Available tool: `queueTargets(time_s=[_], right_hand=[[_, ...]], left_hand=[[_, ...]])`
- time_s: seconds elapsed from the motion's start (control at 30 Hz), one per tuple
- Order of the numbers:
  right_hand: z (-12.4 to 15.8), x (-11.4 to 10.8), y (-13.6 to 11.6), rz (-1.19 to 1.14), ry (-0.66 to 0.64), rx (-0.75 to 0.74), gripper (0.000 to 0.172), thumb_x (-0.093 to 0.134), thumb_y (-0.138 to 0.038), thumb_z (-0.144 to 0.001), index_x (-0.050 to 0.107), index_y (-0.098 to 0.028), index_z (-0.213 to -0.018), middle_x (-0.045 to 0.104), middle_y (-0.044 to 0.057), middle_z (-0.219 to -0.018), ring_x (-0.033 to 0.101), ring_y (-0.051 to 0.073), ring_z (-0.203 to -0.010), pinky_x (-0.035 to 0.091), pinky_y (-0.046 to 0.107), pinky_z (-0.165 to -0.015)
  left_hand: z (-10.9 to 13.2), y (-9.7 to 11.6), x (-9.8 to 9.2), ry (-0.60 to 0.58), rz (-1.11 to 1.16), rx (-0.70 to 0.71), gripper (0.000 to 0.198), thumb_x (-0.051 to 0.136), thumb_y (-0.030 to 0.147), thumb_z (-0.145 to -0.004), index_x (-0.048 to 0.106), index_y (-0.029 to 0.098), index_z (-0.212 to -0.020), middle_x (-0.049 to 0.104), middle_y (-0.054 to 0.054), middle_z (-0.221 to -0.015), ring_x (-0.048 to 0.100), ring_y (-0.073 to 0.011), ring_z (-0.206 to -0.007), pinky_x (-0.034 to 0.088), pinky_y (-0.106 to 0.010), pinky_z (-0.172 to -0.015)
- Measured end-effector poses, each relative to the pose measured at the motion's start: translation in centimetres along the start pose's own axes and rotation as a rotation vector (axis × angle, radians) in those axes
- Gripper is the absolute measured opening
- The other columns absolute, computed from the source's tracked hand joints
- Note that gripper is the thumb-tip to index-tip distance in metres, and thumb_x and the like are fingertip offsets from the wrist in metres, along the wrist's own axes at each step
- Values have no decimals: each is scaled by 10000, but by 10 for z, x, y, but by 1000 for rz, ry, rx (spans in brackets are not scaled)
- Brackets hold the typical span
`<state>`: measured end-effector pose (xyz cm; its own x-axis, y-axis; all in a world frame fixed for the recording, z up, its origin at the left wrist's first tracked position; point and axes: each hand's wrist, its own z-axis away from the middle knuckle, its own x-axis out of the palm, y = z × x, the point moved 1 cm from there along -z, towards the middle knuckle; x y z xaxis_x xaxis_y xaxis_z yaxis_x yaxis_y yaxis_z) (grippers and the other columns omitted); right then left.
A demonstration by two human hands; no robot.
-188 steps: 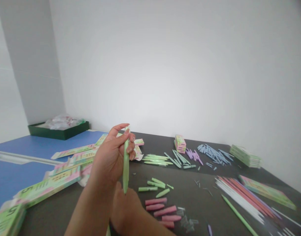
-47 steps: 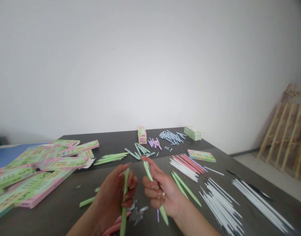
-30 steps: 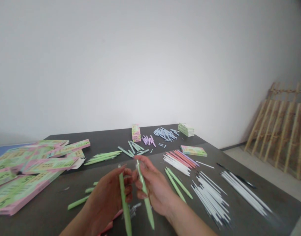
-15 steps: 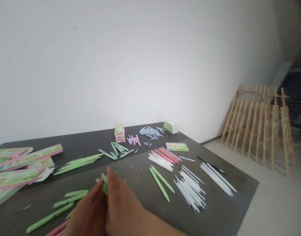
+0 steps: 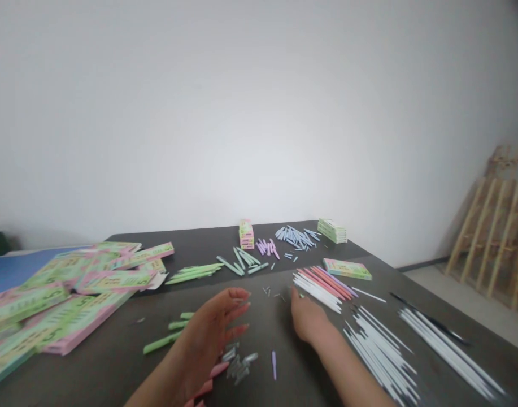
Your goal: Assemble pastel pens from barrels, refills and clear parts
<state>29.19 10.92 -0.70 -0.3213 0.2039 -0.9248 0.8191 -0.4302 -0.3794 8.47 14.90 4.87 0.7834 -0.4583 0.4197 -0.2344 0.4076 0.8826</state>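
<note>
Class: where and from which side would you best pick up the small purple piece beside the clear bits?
Pinch the purple piece across its middle, from straight above. It is thin, lies flat and points away from the camera. Nothing touches its long sides, so a fingertip fits on each. The clear bits lie apart to its left.

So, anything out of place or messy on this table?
Nothing damaged or spilled. The flat boxes at left lie in a skewed, overlapping heap, unlike the squared stack at the far edge. One purple piece lies alone near the left hand, apart from the purple pile.
</note>
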Motion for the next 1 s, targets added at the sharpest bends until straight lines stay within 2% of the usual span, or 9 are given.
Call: queueTargets(time_s=[0.17, 0.23, 0.33, 0.4, 0.5, 0.6, 0.73, 0.83, 1.0], right_hand=[[-2, 1, 6, 78, 85, -49, 504, 532, 55, -572, 665, -196, -989, 646, 163, -869, 603, 343, -816, 425, 470, -676], [-3, -1, 6, 107, 121, -80, 448, 528, 42, -585, 677, -211, -925, 628, 158, -891, 583, 344, -843, 431, 463, -664], [-5, -4, -7, 145, 166, -163, 431, 528, 17, -611, 655, -177, -975, 590, 186, -968, 547, 358, -910, 439, 463, -683], [-11, -4, -30, 160, 167, -270, 418, 531, -15, -647, 627, -149, -1031, 575, 190, -1007, 530, 347, -959, 439, 453, -744], [-31, 5, -88, 166, 112, -503, 402, 550, -94, -716, 583, -160, -1111, 572, 141, -1066, 507, 291, -1045, 422, 391, -853], [-61, 25, -155, 190, 31, -704, 404, 561, -165, -786, 517, -160, -1187, 557, 113, -1136, 499, 245, -1081, 418, 362, -892], [-100, 63, -224, 277, -87, -830, 333, 527, -306, -876, 504, -162, -1175, 529, 86, -1182, 550, 217, -1005, 471, 424, -831], [-118, 91, -248, 379, -169, -843, 307, 530, -310, -878, 526, -152, -1141, 552, 82, -1140, 573, 202, -958, 492, 404, -798], [-122, 115, -253, 482, -187, -848, 310, 535, -305, -874, 529, -142, -1138, 552, 90, -1141, 570, 205, -965, 488, 404, -806]], left_hand=[[-5, 28, -23, 129, 31, 61, 135, 594, 157, -715, 622, 147, -846, 607, -109, -1082, 564, -261, -1037, 509, -318, -713], [-5, 49, -41, 229, 83, 115, 132, 579, 111, -708, 610, 139, -833, 621, -119, -1050, 607, -245, -956, 527, -322, -690], [-2, 80, -74, 332, 162, 258, 133, 506, 83, -732, 594, 135, -818, 628, -130, -1018, 634, -235, -892, 549, -339, -660], [2, 95, -96, 369, 219, 333, 145, 474, 68, -728, 578, 129, -808, 623, -144, -1016, 639, -242, -894, 558, -352, -655], [8, 106, -119, 400, 321, 383, 145, 461, 60, -711, 551, 135, -796, 623, -146, -978, 647, -247, -876, 569, -365, -632], [13, 110, -128, 408, 400, 393, 150, 450, 59, -701, 539, 140, -790, 619, -142, -957, 651, -244, -865, 574, -370, -622], [21, 116, -129, 430, 441, 406, 161, 447, 62, -699, 545, 136, -803, 606, -156, -999, 648, -239, -871, 575, -359, -617], [26, 119, -130, 439, 467, 405, 159, 447, 63, -699, 549, 137, -795, 600, -156, -1022, 646, -228, -861, 572, -351, -615], [28, 120, -133, 401, 484, 414, 135, 471, 71, -688, 552, 137, -773, 590, -157, -1078, 630, -248, -926, 567, -341, -634]])
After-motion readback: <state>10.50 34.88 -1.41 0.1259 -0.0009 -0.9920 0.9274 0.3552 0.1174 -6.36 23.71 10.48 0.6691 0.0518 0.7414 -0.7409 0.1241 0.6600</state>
